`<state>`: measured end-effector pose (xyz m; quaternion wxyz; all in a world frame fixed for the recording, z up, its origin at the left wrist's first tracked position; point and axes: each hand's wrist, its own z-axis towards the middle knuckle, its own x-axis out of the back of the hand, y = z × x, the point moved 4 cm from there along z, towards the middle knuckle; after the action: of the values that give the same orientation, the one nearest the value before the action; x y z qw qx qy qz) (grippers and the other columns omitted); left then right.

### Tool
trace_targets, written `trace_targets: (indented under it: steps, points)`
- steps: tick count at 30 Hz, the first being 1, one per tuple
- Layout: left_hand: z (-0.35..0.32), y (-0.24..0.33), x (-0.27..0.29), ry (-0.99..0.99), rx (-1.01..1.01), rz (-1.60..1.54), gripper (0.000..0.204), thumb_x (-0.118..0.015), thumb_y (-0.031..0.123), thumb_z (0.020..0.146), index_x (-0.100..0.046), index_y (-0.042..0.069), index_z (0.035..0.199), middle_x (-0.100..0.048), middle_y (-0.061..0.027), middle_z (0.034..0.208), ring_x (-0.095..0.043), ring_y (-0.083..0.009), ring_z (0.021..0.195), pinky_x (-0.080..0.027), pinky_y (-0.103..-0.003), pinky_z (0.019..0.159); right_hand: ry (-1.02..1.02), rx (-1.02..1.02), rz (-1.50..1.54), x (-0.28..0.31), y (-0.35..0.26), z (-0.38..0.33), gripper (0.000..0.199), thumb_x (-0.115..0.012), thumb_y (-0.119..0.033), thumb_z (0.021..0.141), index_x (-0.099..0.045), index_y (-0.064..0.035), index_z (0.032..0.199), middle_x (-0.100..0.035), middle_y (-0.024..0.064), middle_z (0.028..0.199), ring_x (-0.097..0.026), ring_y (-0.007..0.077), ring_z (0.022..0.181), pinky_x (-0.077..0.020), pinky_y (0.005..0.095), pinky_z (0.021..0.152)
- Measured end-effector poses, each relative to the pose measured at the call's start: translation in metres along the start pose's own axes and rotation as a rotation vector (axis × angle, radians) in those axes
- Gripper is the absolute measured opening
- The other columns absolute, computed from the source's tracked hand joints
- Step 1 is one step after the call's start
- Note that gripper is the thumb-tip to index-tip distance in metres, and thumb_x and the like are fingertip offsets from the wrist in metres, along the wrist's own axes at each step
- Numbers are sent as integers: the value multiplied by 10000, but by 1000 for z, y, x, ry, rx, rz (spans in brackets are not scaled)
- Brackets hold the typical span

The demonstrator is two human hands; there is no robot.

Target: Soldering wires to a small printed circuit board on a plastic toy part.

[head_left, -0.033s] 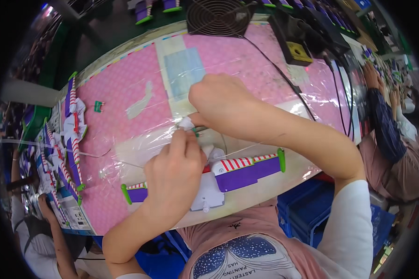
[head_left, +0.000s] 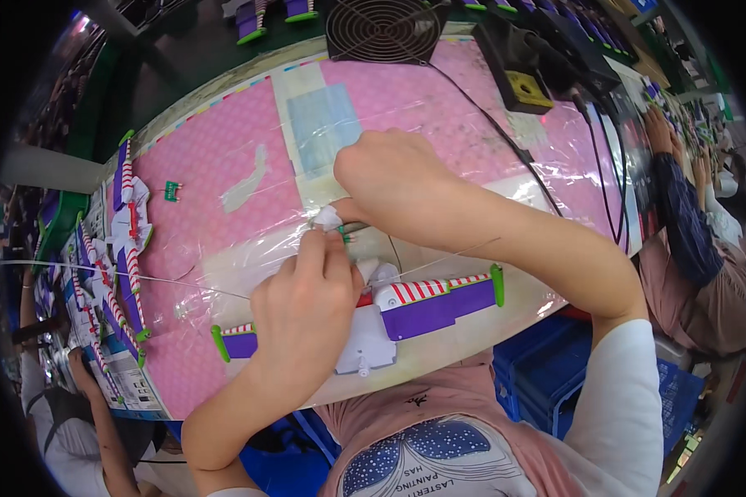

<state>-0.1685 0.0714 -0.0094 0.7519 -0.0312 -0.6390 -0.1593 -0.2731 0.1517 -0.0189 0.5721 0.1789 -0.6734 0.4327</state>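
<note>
My left hand [head_left: 302,311] reaches over a toy wing piece [head_left: 427,315] with purple panels, red-and-white stripes and green tips. Its fingers are pinched together; what they grip is hidden. Just beyond, my right hand [head_left: 394,178] is curled with its fingers folded under, and its fingertips meet the left ones at a small white scrap or wrap [head_left: 328,218]. A little green circuit board [head_left: 346,237] shows by the fingertips, partly covered. The wing piece's white body [head_left: 365,352] lies below the left hand. A thin pale strand [head_left: 141,273] runs in from the left toward my hands.
More striped wing pieces [head_left: 130,240] are stacked at the left. A loose green board [head_left: 172,191] lies on the pink mat [head_left: 199,157]. A black fan [head_left: 383,31], a stand with yellow sponge [head_left: 526,91] and cables are at the back. Co-workers sit on both sides.
The whole view has shifted slightly, with the bench contents a little to the left. Both hands keep about the same pose and contact.
</note>
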Motion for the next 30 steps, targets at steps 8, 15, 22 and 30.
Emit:
trace_targets:
  steps: [8,15,22,30]
  points:
    - [-20,-54,28,128,423,-841,121,-609,52,766,-591,12,879,-541,-52,694,-461,-127,534,-354,-231,473,638,-462,1925,50,194,-78,310,-458,-297,908,-530,-17,1019,-571,90,838,-538,167,606,-455,250,531]
    - [-45,-41,45,240,213,-392,159,-698,-10,642,-603,29,764,-467,-67,585,-467,-196,481,-342,-303,425,1219,-715,989,64,125,-120,441,-463,-379,897,-479,-47,1187,-605,117,1033,-593,151,721,-456,227,574]
    - [-51,-44,39,168,214,-446,177,-722,3,620,-614,32,756,-461,-51,565,-461,-178,455,-338,-294,401,828,-758,1553,-25,28,-126,247,-473,-251,902,-564,-22,916,-579,81,620,-416,103,382,-294,215,344]
    - [-54,-49,45,128,256,-430,166,-730,23,624,-617,33,746,-453,-49,562,-457,-176,450,-342,-293,402,677,-809,1504,-29,22,-112,232,-478,-200,888,-540,17,837,-537,83,556,-453,110,382,-318,203,340]
